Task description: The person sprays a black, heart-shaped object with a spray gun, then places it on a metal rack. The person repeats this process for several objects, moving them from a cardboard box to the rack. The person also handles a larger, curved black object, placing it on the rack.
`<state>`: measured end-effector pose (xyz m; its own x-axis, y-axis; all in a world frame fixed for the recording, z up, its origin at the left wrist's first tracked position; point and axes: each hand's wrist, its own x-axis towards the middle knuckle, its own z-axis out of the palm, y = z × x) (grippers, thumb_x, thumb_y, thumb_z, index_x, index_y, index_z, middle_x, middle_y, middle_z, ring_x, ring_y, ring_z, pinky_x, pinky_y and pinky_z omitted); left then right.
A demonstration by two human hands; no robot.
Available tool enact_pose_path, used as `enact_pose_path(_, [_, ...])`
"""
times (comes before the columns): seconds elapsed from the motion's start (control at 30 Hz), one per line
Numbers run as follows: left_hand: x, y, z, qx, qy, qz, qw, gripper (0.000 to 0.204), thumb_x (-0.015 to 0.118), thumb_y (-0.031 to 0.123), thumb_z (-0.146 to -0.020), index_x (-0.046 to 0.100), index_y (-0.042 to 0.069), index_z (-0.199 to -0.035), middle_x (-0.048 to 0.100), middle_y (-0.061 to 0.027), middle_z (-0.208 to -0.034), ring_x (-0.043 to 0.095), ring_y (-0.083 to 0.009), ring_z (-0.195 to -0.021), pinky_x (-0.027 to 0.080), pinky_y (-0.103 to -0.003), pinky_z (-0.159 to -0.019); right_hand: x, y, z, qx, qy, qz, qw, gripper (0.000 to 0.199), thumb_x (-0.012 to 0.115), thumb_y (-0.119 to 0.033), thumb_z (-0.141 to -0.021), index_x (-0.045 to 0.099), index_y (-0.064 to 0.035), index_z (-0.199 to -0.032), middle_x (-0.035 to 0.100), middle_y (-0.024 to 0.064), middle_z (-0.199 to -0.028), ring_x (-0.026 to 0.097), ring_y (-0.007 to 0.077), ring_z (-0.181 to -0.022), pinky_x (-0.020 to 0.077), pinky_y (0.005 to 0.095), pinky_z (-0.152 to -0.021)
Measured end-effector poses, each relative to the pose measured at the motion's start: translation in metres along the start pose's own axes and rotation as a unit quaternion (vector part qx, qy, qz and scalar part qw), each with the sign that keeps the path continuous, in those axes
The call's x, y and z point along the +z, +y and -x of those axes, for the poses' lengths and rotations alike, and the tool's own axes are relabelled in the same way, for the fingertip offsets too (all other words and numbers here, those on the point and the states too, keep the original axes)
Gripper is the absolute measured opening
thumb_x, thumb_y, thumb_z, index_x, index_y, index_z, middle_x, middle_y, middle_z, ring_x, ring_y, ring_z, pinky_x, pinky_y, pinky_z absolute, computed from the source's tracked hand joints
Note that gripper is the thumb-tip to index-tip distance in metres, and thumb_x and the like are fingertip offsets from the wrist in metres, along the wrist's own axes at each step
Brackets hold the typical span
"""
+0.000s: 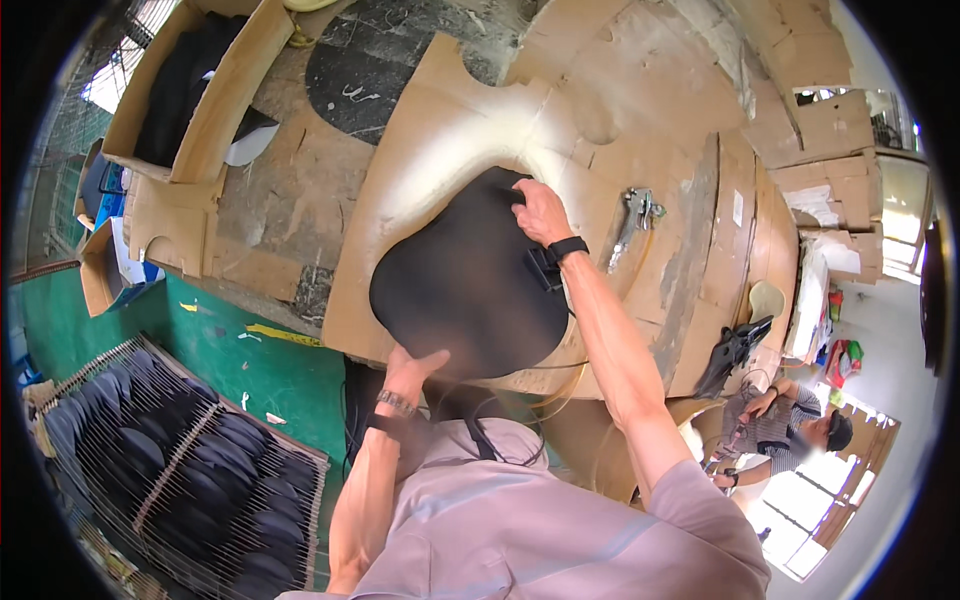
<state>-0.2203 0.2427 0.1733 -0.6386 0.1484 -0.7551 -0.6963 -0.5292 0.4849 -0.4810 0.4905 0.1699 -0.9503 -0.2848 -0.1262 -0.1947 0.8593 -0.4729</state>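
Note:
A wide black seat-shaped piece [465,275], smooth and narrowing toward its far end, lies over the cardboard-covered table [352,290] in front of me. My right hand [541,211] pinches its narrow far end, fingers curled at the edge. At the near left edge my left hand [408,372] grips it, thumb stretched along the edge and the other fingers partly hidden. Pale overspray whitens the cardboard around the piece's far side. To the right of my right hand lies a metal spray gun [634,215] with a yellowish hose.
An open cardboard box [240,70] with dark pieces stands at the far left. On the green floor [220,330] at lower left, a wire rack [165,465] bears several black pieces. A black tool-like object [735,350] rests at the table's right. Another person [770,430] is beyond it.

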Motion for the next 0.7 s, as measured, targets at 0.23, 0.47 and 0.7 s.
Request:
enact_pose_path(0.23, [0.038,0.088,0.025,0.282,0.249,-0.55,0.746,0.086,0.087,0.018,-0.068,0.045,-0.003,-0.14,0.059,-0.0236,-0.13,0.052,-0.039,-0.126,0.043,-0.046,-0.106,-0.035,-0.036,0.045,-0.026,0.024,-0.083,0.996,0.023,0.067,-0.001,-0.078,0.062,-0.0005,-0.1,0.067,0.0193,-0.099,0.063,0.0402,-0.099,0.0506,0.0454,-0.086])
enact_pose_path(0.47, [0.034,0.112,-0.044,0.428,0.009,-0.658,0.619,0.083,0.09,0.013,-0.055,0.058,0.013,-0.131,0.065,-0.0064,-0.109,0.057,-0.0306,-0.113,0.043,-0.041,-0.106,-0.099,-0.116,0.156,-0.11,0.068,-0.121,0.984,0.034,0.063,0.013,-0.062,0.062,-0.0025,-0.092,0.067,0.0137,-0.093,0.066,0.034,-0.09,0.053,0.0411,-0.078])
enact_pose_path(0.7, [0.009,0.087,-0.056,0.264,0.065,-0.584,0.765,0.052,0.086,0.038,-0.071,0.069,-0.001,-0.102,0.071,-0.0212,-0.093,0.067,-0.0415,-0.089,0.054,-0.045,-0.076,-0.049,-0.038,0.059,0.03,0.089,-0.078,0.992,0.023,0.069,-0.005,-0.079,0.067,-0.0029,-0.101,0.069,0.0177,-0.095,0.065,0.0391,-0.093,0.0517,0.0471,-0.084])
